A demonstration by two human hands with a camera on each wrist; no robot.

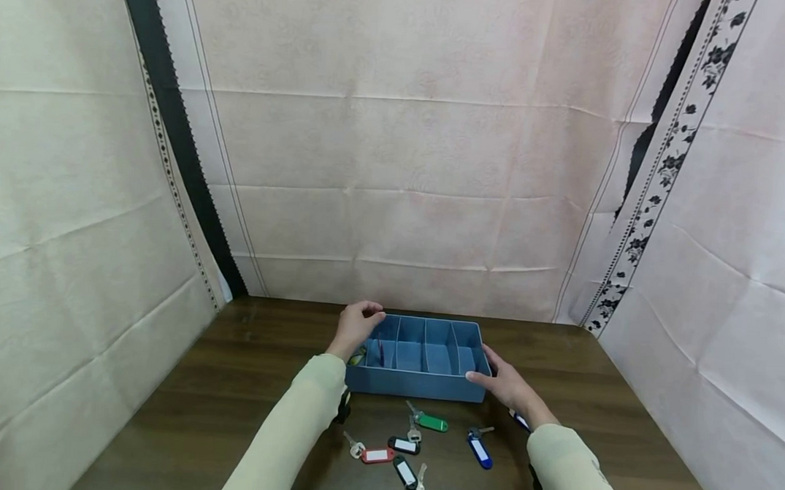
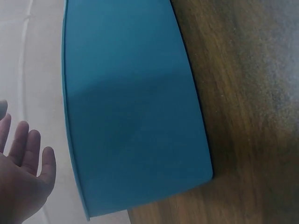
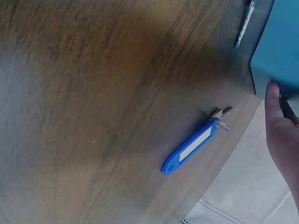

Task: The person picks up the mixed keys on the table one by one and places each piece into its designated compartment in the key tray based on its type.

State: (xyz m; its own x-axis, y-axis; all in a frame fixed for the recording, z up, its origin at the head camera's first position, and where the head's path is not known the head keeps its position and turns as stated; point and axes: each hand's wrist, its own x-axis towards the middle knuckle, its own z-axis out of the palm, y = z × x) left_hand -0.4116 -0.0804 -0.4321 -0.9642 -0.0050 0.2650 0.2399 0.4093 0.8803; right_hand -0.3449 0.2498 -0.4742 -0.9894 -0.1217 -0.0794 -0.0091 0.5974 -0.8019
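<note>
A blue divided box (image 1: 416,383) sits on the table, and its plain wall (image 2: 131,116) fills the left wrist view. My right hand (image 1: 507,387) grips its right end, the thumb over the front corner and fingers along the side. Above the box's back left corner is my left hand (image 1: 357,330), loosely bent; the left wrist view shows the fingers apart, just off the rim, with nothing seen in them. Inside, at the left, lie a yellow-green item (image 1: 358,356) and a thin dark red one (image 1: 381,353). The other compartments show bare floors.
In front of the box lie keys with a green tag (image 1: 433,423), a red tag (image 1: 377,455), two black tags (image 1: 403,445) and a blue tag (image 1: 479,452). Another blue tag (image 3: 191,147) lies by my right wrist. Pale cloth (image 1: 422,166) hangs around the wooden table (image 1: 181,411).
</note>
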